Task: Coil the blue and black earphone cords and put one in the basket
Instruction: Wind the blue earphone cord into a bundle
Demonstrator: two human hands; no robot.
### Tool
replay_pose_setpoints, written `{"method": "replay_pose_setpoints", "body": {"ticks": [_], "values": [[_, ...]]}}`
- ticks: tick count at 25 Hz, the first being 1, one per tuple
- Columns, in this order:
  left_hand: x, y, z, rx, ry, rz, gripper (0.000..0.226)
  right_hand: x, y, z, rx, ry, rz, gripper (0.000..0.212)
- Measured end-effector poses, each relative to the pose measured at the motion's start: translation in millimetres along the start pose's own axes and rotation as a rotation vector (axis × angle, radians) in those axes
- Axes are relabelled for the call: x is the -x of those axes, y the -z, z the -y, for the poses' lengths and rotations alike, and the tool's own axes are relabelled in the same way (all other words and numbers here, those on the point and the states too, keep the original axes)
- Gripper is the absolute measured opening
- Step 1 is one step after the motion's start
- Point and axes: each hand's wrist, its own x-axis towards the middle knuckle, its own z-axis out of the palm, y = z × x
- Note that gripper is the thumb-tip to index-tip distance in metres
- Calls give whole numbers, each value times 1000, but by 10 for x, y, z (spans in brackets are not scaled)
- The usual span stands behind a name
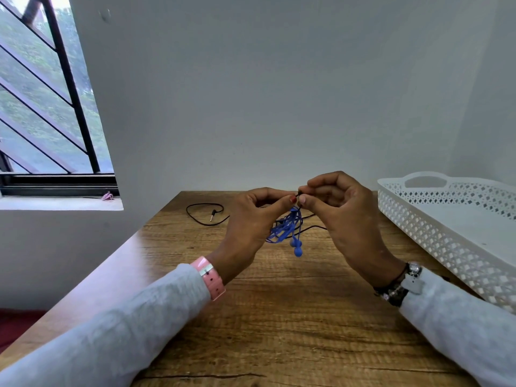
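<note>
The blue earphone cord [287, 229] hangs in a loose bundle above the wooden table [279, 317], its two earbuds dangling at the bottom. My left hand [251, 219] and my right hand [340, 208] meet above it, both pinching the top of the bundle between thumb and fingertips. The black earphone cord [205, 213] lies on the table behind my hands, its loop and plug to the far left; part of it runs behind the blue bundle. The white lattice basket [435, 236] stands at the right with nothing visible in it.
A wall runs along the table's far edge. A barred window [50, 107] with a ledge is at the left, and a small pink item [107, 196] lies on the ledge. The table's left edge slants toward me.
</note>
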Motion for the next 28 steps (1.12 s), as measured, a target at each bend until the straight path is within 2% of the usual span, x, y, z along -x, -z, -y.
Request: {"method": "replay_pose_setpoints", "body": {"ticks": [11, 15, 28], "values": [[46, -35, 50, -322, -201, -74, 10, 7, -2, 19, 125, 15, 29, 21], [64, -40, 42, -395, -251, -86, 7, 7, -7, 22, 94, -24, 22, 22], [61, -57, 68, -402, -301, -122, 5, 43, -35, 33, 39, -59, -15, 22]]}}
